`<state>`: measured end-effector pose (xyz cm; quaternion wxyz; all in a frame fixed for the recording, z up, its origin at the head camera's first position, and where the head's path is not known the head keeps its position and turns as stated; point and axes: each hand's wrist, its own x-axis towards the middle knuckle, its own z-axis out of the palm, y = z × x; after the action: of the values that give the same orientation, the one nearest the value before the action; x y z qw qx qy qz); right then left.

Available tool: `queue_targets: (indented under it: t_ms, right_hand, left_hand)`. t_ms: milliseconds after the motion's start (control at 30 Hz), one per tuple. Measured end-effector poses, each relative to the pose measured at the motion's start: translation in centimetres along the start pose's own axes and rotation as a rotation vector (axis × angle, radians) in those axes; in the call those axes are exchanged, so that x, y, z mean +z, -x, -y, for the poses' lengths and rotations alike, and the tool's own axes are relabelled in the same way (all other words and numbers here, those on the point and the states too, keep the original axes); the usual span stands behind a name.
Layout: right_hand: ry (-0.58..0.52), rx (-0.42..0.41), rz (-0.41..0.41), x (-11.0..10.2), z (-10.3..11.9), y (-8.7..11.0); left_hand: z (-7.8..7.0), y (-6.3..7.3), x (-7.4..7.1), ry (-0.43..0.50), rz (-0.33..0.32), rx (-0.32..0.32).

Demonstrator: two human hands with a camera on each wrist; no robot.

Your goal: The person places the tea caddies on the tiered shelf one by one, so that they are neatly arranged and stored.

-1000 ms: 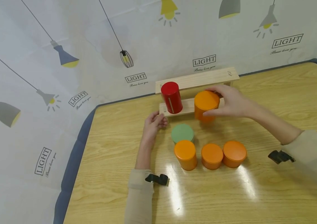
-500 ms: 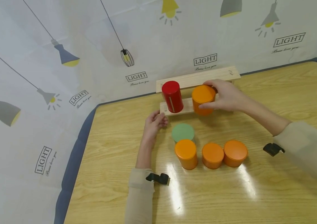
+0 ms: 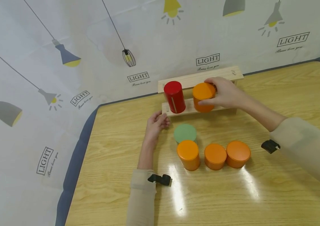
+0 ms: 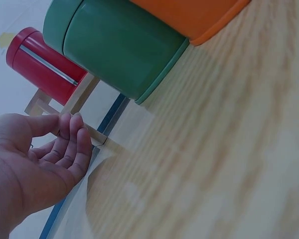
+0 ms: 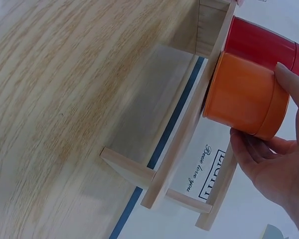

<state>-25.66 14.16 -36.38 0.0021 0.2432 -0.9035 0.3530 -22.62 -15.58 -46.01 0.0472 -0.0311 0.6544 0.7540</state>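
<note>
Smooth orange lidded canister [image 3: 204, 97], upright

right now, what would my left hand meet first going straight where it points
Likely the rack, at its left end; your left hand overlaps it in the head view, so contact is unclear.

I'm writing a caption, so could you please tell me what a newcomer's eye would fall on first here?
The eye would probably go to the red tin upright on the lower board of the wooden rack, and the orange tin beside it, gripped by the right hand. Next, nearer the person on the table, come a green tin and three more orange tins.
</note>
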Motion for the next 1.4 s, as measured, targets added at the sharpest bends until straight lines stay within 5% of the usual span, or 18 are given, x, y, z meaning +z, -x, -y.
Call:
queue_targets:
  t_ms: [267, 567, 1400]
  right_hand:
    - [0.004, -0.022, -0.032, 0.6, 0.2, -0.3]
    - [0.006, 0.082, -0.005, 0.5, 0.3, 0.0]
    - [-0.012, 0.077, -0.014, -0.4, 0.7, 0.5]
  left_hand:
    - [0.0, -0.1, 0.0, 0.006, 0.0, -0.009]
    - [-0.2, 0.0, 0.0, 0.009, 0.001, -0.009]
    - [-0.1, 0.0, 0.1, 0.01, 0.003, -0.004]
